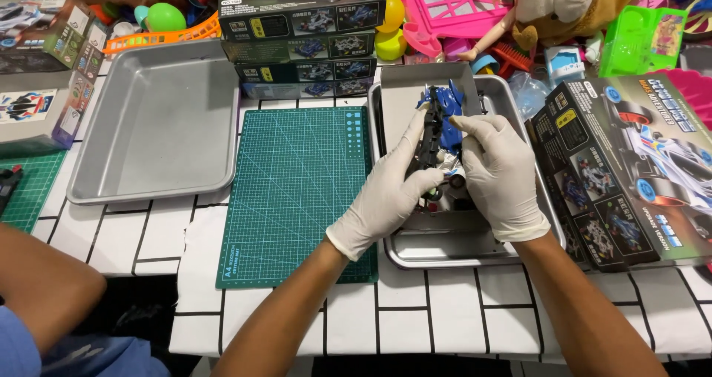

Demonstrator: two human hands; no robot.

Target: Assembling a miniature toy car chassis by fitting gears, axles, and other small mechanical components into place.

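A blue toy race car (446,121) with a black chassis is held over a metal tray (437,252) on the right. My left hand (389,192), in a white glove, grips its left side with a finger stretched along the body. My right hand (498,173), also gloved, holds the car's right side and presses a finger on the blue shell. Small black wheels show below the hands inside the tray.
A green cutting mat (297,192) lies in the middle, an empty metal tray (159,121) to its left. Stacked toy car boxes (300,32) stand behind; a large box (630,169) lies right. Toys clutter the far edge. Another person's arm (41,292) is at lower left.
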